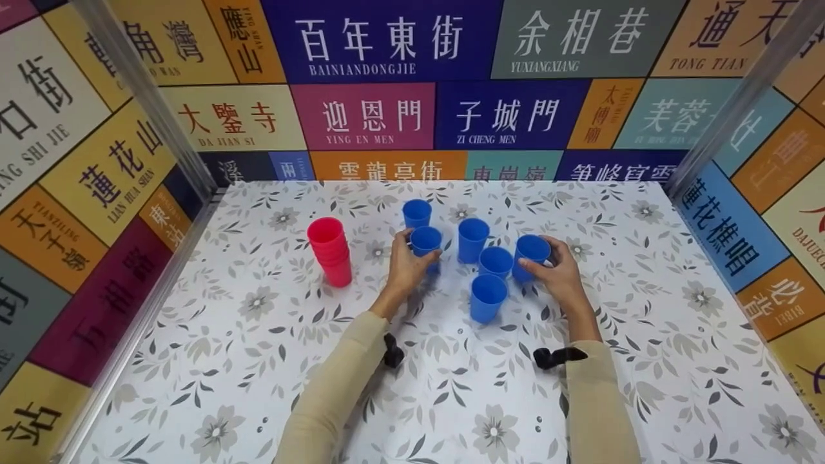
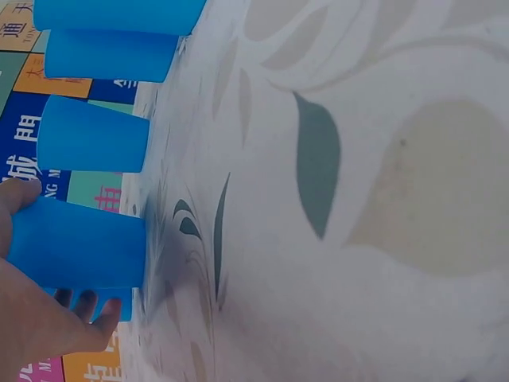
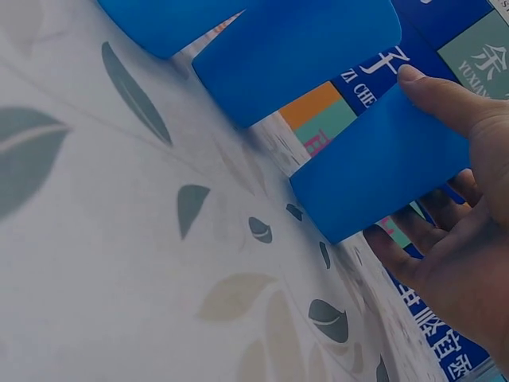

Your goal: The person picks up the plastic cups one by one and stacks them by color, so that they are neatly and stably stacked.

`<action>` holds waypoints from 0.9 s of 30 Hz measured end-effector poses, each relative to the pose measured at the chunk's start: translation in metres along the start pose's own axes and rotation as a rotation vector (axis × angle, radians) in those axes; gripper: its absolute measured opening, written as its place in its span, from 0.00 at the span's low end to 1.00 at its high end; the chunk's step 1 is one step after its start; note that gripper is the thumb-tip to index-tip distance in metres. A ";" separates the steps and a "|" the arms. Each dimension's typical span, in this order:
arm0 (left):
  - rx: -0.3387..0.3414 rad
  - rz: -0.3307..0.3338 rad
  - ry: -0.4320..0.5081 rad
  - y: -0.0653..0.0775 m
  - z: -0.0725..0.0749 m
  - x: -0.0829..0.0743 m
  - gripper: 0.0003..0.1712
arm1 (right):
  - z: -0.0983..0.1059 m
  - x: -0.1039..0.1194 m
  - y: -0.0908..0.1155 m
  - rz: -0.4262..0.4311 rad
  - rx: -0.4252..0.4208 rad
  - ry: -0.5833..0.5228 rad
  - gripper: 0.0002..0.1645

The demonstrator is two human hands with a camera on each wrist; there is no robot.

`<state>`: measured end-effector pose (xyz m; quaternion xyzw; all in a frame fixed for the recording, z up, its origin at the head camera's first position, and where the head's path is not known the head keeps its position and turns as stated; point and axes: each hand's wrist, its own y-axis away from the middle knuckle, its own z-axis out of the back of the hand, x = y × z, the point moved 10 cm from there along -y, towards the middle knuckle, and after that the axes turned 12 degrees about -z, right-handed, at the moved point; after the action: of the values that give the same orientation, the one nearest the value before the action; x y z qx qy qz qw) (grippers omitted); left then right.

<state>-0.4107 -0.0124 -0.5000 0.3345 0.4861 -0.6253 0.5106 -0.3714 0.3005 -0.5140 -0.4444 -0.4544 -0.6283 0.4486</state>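
Observation:
My left hand (image 1: 408, 265) curls round a blue cup (image 1: 427, 241), thumb at the near side of its rim. Close behind that cup stands another blue cup (image 1: 417, 212). On the right, my right hand (image 1: 559, 270) grips a blue cup (image 1: 532, 250) with the thumb over its front and the fingers behind, as the right wrist view also shows. Between the hands stand three more upright blue cups: a back one (image 1: 474, 241), a middle one (image 1: 495, 261) and a front one (image 1: 488, 299).
A stack of red cups (image 1: 330, 252) stands left of my left hand. The table (image 1: 258, 386) has a white cover with grey flowers and leaves. Panels with printed characters (image 1: 380, 38) rise behind and along both sides.

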 end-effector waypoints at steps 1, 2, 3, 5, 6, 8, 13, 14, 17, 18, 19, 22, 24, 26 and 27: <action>-0.002 0.000 0.003 0.000 0.000 -0.001 0.43 | 0.000 0.000 0.000 0.000 -0.002 -0.002 0.45; -0.003 -0.003 0.006 0.000 0.001 -0.002 0.42 | 0.000 0.000 0.000 0.000 -0.006 0.001 0.45; -0.002 -0.007 0.011 0.000 0.001 -0.004 0.42 | 0.000 0.000 0.000 -0.001 -0.008 0.004 0.45; 0.004 -0.025 0.010 -0.001 0.000 -0.009 0.41 | 0.000 0.001 0.000 -0.001 -0.009 -0.011 0.45; 0.008 -0.035 0.013 -0.002 0.000 -0.012 0.41 | 0.000 0.001 0.000 -0.001 -0.010 -0.014 0.44; 0.018 -0.050 0.012 -0.003 -0.001 -0.018 0.41 | 0.000 0.001 -0.001 0.000 -0.007 -0.015 0.44; 0.048 -0.057 -0.003 -0.003 -0.003 -0.031 0.42 | -0.001 0.000 -0.002 -0.007 0.008 -0.037 0.45; 0.052 -0.060 -0.007 -0.004 -0.003 -0.034 0.43 | -0.002 0.000 -0.002 -0.009 0.011 -0.041 0.44; 0.061 -0.068 -0.021 -0.005 -0.003 -0.044 0.43 | -0.004 0.000 -0.001 -0.017 0.024 -0.051 0.44; 0.063 -0.072 -0.028 -0.005 -0.003 -0.047 0.44 | -0.005 0.001 -0.001 -0.020 0.030 -0.051 0.44; 0.065 -0.073 -0.036 -0.006 -0.004 -0.050 0.44 | -0.006 0.002 0.000 -0.023 0.035 -0.052 0.44; 0.074 -0.083 -0.050 -0.007 -0.006 -0.059 0.44 | -0.008 0.005 0.003 -0.036 0.052 -0.048 0.44; 0.076 -0.108 -0.044 -0.009 -0.007 -0.066 0.43 | -0.008 0.005 0.004 -0.045 0.055 -0.028 0.44; 0.074 -0.132 -0.043 -0.010 -0.008 -0.073 0.43 | -0.008 0.004 0.003 -0.046 0.057 -0.014 0.45; 0.072 -0.140 -0.049 -0.011 -0.009 -0.076 0.43 | -0.008 0.004 0.004 -0.050 0.059 -0.009 0.45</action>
<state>-0.4029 0.0196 -0.4300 0.3022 0.4731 -0.6845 0.4650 -0.3701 0.2911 -0.5106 -0.4226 -0.4856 -0.6235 0.4436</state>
